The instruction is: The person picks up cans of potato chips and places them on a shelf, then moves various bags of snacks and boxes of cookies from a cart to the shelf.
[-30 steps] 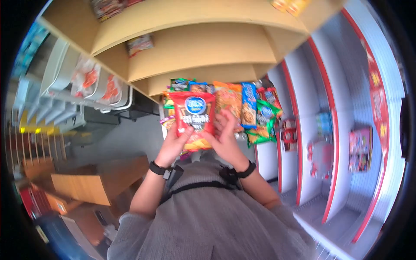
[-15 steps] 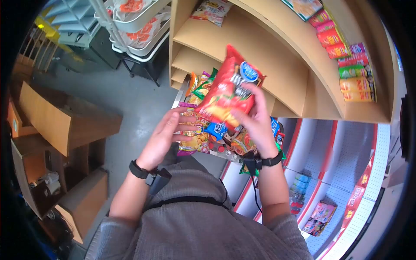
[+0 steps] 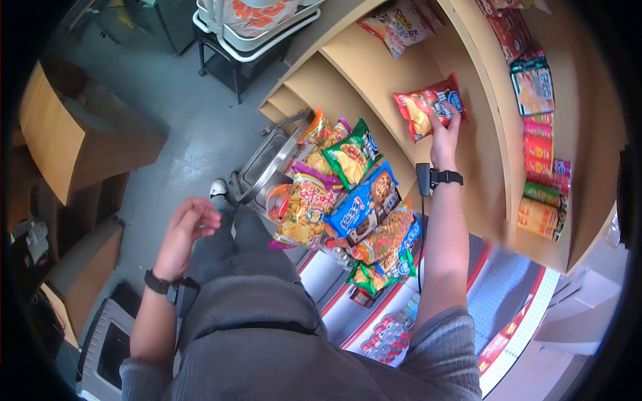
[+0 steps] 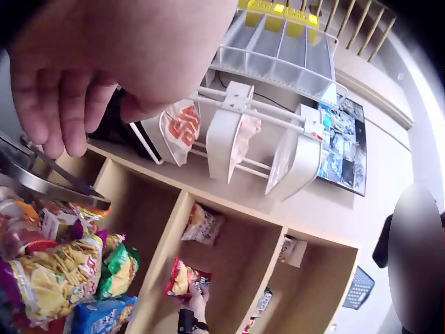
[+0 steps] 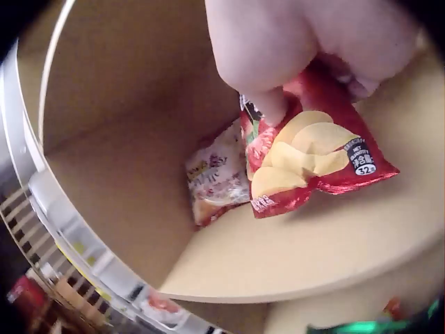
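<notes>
My right hand (image 3: 444, 139) grips a red bag of potato chips (image 3: 421, 110) inside a compartment of the wooden shelf (image 3: 468, 180). In the right wrist view the chip bag (image 5: 306, 153) hangs from my thumb and fingers, close over the shelf board. A white and pink snack bag (image 5: 219, 177) lies behind it against the side wall. My left hand (image 3: 187, 230) is held out at the left with nothing in it, its fingers loosely bent. In the left wrist view the fingers (image 4: 69, 104) hang near the rim of a metal cart.
Below the shelf a metal cart (image 3: 267, 157) is heaped with snack bags, among them a blue cookie pack (image 3: 364, 207) and a green chip bag (image 3: 354, 154). Canned drinks (image 3: 538, 147) stand on an upper shelf. A white rack (image 3: 254, 37) stands behind; wooden furniture (image 3: 87, 140) is at left.
Both hands were at the red chip bag above the cart. The left let go and drew back to the left; the right carried the bag into the shelf compartment. The head view turned.
</notes>
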Available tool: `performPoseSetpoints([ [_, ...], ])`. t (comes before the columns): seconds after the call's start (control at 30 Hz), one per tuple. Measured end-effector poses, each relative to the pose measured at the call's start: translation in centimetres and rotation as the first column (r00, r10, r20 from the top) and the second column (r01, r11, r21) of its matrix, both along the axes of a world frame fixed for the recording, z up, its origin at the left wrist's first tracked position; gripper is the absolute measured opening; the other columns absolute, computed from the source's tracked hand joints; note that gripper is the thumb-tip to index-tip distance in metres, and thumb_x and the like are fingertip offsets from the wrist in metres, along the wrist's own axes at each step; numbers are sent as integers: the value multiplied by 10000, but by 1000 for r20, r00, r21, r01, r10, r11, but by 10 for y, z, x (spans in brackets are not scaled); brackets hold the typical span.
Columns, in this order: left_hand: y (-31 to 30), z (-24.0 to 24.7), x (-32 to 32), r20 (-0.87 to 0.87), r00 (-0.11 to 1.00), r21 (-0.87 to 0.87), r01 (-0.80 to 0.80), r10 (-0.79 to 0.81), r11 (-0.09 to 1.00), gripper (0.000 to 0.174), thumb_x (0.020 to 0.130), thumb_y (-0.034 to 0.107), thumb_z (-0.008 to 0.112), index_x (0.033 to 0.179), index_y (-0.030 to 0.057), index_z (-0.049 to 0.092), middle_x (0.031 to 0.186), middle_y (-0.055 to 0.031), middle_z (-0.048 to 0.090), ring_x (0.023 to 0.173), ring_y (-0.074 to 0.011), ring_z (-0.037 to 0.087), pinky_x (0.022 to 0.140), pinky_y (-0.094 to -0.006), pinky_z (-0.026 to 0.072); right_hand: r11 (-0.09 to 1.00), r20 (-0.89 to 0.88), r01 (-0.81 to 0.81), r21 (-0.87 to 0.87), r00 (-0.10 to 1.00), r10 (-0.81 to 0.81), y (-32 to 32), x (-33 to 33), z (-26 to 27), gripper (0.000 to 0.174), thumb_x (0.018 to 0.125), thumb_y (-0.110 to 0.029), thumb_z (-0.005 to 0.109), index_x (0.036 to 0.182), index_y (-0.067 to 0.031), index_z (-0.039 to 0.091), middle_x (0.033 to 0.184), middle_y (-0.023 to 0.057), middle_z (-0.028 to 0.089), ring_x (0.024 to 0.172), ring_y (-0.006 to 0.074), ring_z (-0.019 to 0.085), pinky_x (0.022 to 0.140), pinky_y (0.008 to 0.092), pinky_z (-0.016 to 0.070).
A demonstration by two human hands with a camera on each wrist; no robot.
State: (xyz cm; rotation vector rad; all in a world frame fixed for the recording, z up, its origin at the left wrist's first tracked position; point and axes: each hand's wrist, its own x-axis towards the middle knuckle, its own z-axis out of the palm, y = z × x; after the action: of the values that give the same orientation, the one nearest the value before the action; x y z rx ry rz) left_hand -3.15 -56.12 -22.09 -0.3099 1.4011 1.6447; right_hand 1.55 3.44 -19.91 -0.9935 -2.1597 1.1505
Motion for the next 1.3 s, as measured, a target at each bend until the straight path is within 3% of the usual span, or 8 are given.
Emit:
performPoseSetpoints([
  [0.07, -14, -10, 6, 11, 1000, -32, -25, 25, 999, 288, 1092, 254, 451, 1231, 54, 605, 1064, -66, 692, 1000, -164, 669, 898, -305, 515, 980, 80, -25, 197, 997, 9, 30, -20, -4, 435, 926, -94, 786, 1300, -107, 563, 1331, 110, 582, 1249, 235, 536, 1082, 365, 423],
  [0.2, -20, -21, 33, 29, 980, -138, -192, 197, 972, 252, 1085, 248, 457, 1186, 69, 604, 1026, -41, 674, 962, -142, 657, 869, -295, 511, 963, 172, -111, 245, 983, 70, 85, -59, -27, 388, 923, -94, 794, 1216, -118, 540, 1292, 100, 566, 1201, 223, 534, 1057, 361, 418],
  [0.37, 0, -19, 59, 66, 960, -195, -254, 271, 947, 233, 1085, 258, 465, 1154, 85, 606, 1001, -21, 660, 929, -125, 644, 829, -278, 491, 874, 66, -162, 458, 987, 148, 169, -100, -70, 336, 934, -103, 789, 1128, -99, 515, 1142, 61, 559, 1111, 227, 538, 1024, 348, 418],
  [0.63, -2, -19, 94, 55, 915, -271, -373, 401, 888, 235, 1077, 259, 486, 1182, 82, 601, 1006, -24, 660, 927, -134, 647, 847, -278, 496, 881, -24, -92, 464, 993, 117, 215, -148, -84, 305, 936, -76, 782, 1106, -81, 529, 1033, 52, 564, 916, 180, 545, 858, 340, 478],
  [0.87, 7, -19, 96, 52, 922, -283, -355, 384, 891, 242, 1090, 271, 490, 1202, 83, 594, 1021, -22, 665, 937, -129, 646, 854, -272, 492, 884, -26, -50, 465, 997, 69, 231, -165, -91, 292, 943, -86, 779, 1125, -65, 552, 1022, 46, 569, 915, 175, 551, 842, 320, 485],
  [1.13, 0, -13, 102, 42, 923, -263, -359, 382, 896, 245, 1088, 258, 483, 1227, 79, 575, 1035, -25, 663, 956, -127, 644, 870, -274, 489, 983, -119, -74, 170, 988, 95, 194, -148, -76, 394, 949, -86, 763, 1312, -26, 625, 1329, 128, 635, 1198, 260, 611, 1032, 394, 499],
  [1.23, -1, -10, 100, 18, 918, -269, -376, 395, 887, 238, 1086, 245, 474, 1228, 80, 572, 1034, -27, 662, 956, -128, 642, 868, -278, 495, 928, 2, -140, 346, 989, 149, 179, -129, -65, 460, 975, -81, 725, 1415, -72, 591, 1426, 112, 591, 1277, 221, 550, 1036, 349, 467],
  [1.3, -2, -5, 99, -6, 915, -280, -389, 403, 878, 234, 1090, 244, 467, 1228, 90, 575, 1025, -21, 665, 944, -128, 645, 852, -276, 499, 949, -17, -134, 285, 989, 145, 170, -112, -58, 481, 974, -81, 721, 1435, -98, 585, 1449, 104, 564, 1320, 234, 520, 1064, 372, 454],
])
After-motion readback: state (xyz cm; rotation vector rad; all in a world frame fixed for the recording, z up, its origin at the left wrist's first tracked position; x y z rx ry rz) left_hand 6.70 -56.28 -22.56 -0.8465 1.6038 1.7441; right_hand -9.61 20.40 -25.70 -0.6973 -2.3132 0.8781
